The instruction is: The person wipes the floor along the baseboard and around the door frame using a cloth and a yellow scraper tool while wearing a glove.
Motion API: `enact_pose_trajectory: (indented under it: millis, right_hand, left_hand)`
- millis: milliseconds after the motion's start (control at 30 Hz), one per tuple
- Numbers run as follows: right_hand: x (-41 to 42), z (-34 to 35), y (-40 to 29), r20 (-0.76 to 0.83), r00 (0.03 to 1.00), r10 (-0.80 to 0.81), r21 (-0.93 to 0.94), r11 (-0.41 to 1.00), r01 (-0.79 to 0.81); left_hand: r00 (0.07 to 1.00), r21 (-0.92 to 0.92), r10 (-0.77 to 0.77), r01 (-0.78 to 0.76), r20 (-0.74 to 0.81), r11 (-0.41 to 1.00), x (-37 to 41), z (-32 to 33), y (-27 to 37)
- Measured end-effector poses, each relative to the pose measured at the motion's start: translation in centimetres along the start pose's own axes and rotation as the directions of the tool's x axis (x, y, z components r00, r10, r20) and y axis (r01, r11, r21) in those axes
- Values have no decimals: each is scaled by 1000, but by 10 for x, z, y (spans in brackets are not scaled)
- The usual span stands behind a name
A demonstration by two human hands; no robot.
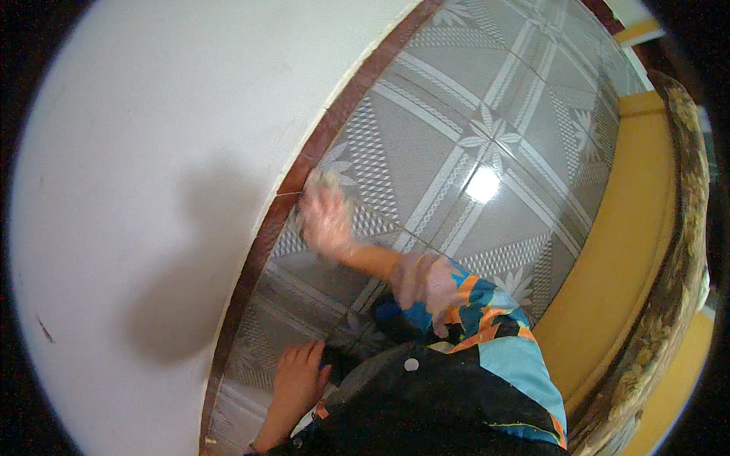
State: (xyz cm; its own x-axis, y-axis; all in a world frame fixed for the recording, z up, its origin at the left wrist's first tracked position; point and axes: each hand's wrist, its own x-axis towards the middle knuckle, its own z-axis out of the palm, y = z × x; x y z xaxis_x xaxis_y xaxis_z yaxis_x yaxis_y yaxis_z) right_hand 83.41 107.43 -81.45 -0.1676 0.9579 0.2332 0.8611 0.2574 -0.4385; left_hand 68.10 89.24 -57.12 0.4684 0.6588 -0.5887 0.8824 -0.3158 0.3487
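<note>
My right hand (326, 219) reaches out over the patterned grey tiled floor (422, 131), close to the dark red skirting tiles (296, 174). It is blurred. A pale, crumpled cloth-like thing (326, 181) shows at its fingertips, and the hand seems pressed on it. My left hand (299, 365) is lower in the picture, back up, near the same skirting and beside my dark clothing. Its fingers lie close together, and whatever is beneath the palm is hidden. A colourful patterned sleeve covers my right upper arm.
A white wall (142, 114) rises along the left, with my shadow on it. On the right stands a yellow wooden piece of furniture (604, 256) with a brown patterned padded edge (673, 256). A dark blue object (390, 312) shows under my right arm.
</note>
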Motion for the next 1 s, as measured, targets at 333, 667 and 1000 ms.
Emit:
enact_pose_trajectory:
  millis: [333, 667, 1000]
  right_hand:
    - [-14, -28, 8, 420, 755, -503, 229, 864, 448]
    - [108, -86, 194, -69, 965, 254, -249, 932, -263]
    - [-87, 12, -91, 103, 803, -587, 476, 738, 479]
  left_hand:
    - [995, 25, -71, 73, -73, 997, -4, -17, 12]
    - [998, -59, -53, 54, 24, 997, -1, -4, 20]
    - [986, -42, -166, 167, 18, 985, -9, -8, 31]
